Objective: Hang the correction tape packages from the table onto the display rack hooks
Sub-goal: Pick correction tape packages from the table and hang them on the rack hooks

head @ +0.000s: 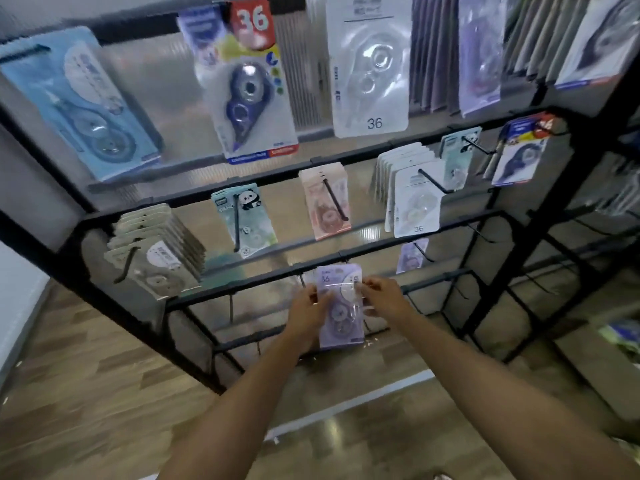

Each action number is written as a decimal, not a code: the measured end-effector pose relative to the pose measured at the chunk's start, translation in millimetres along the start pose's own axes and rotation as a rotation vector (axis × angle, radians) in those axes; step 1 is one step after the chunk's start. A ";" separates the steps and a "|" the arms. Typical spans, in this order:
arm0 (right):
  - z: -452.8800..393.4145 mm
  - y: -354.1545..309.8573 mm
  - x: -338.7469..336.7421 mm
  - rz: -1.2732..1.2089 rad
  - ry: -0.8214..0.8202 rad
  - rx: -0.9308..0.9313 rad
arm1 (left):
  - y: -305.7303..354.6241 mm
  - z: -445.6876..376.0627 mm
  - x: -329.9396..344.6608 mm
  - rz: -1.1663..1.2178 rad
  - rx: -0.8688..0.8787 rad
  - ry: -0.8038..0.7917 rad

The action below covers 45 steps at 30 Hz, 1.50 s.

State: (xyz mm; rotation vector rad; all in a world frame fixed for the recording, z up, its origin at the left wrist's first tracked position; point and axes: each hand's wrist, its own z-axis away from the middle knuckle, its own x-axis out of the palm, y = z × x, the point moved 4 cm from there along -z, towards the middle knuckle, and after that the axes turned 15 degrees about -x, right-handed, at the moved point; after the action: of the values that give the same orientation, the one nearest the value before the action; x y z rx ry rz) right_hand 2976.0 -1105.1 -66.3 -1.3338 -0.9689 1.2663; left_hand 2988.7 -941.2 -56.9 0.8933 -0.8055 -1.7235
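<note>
A purple correction tape package (341, 308) is held upright against a low bar of the black display rack (363, 252). My left hand (309, 311) grips its left edge, and my right hand (382, 296) pinches its upper right edge. The package top sits right at the bar; the hook behind it is hidden. Other correction tape packages hang on hooks above: a panda one (244, 220), a pink one (325, 202), a white stack (412, 195) and a grey stack (156, 251).
Bare black hooks (483, 233) stick out on the rack's lower right bars. Large packages (370, 64) hang on the top row. The wooden floor (86, 375) lies below, with a white line across it. The table is out of view.
</note>
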 end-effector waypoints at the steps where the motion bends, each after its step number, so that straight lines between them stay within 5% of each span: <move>1: -5.2 7.3 -18.9 -0.015 0.010 0.016 | 4.0 -5.7 19.2 -0.042 0.004 -0.007; 17: -86.8 132.5 -209.6 0.232 0.023 0.045 | 11.3 -114.9 217.5 -0.359 -0.035 -0.011; 21: -114.4 158.4 -219.3 0.270 0.031 0.037 | 1.9 -135.4 234.8 -0.251 -0.088 -0.128; 37: -144.6 195.5 -217.5 0.412 -0.004 0.079 | -20.5 -179.1 256.6 -0.264 -0.125 -0.144; 45: -188.3 188.1 -199.7 0.513 0.084 -0.048 | -6.5 -185.6 247.6 -0.607 -0.062 0.036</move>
State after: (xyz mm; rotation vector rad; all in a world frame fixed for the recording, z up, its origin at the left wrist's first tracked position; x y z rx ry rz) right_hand 3120.5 -1356.9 -228.7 -1.7273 -0.6165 1.5555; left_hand 3086.4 -1195.0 -204.5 1.2039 -0.4728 -2.2295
